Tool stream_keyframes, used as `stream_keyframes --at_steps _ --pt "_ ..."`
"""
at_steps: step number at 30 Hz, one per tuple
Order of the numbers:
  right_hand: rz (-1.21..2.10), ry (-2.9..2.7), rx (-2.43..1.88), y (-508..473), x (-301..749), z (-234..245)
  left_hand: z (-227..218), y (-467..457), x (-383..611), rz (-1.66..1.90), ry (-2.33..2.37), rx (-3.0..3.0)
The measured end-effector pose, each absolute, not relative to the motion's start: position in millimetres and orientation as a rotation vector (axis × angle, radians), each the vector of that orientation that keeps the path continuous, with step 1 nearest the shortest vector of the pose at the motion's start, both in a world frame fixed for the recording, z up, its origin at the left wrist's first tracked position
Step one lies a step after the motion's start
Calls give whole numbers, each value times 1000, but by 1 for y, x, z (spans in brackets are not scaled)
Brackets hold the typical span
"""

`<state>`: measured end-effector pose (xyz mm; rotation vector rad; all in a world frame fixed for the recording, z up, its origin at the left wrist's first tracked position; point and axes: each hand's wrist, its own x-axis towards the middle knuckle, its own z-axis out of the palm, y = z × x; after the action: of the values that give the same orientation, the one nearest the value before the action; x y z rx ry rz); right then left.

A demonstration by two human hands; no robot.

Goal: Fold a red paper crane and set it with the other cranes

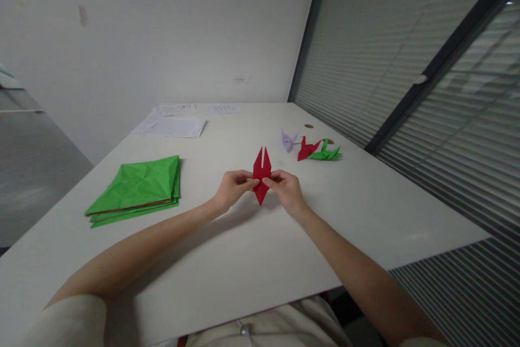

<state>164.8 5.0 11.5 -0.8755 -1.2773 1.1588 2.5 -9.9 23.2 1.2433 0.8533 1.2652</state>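
A piece of folded red origami paper is held above the white table, split into two narrow points at its top and ending in one point below. My left hand pinches its left edge, thumb in front. On the opposite edge, my right hand grips it the same way, with the thumb near the middle. The fingers behind the paper are partly hidden. Beyond my right hand stand a purple paper crane, a red paper crane and a green paper crane, the last two touching.
On the left of the table lies a stack of creased green paper with a red sheet edge showing. White printed sheets rest at the back left. A window with blinds runs along the right side, and a wall closes the back.
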Motion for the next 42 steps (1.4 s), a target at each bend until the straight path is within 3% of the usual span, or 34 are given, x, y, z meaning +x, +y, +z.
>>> stream_keyframes --at_steps 42 --pt "1201 -1401 -859 0 164 12 19 -4 0 1245 808 1427"
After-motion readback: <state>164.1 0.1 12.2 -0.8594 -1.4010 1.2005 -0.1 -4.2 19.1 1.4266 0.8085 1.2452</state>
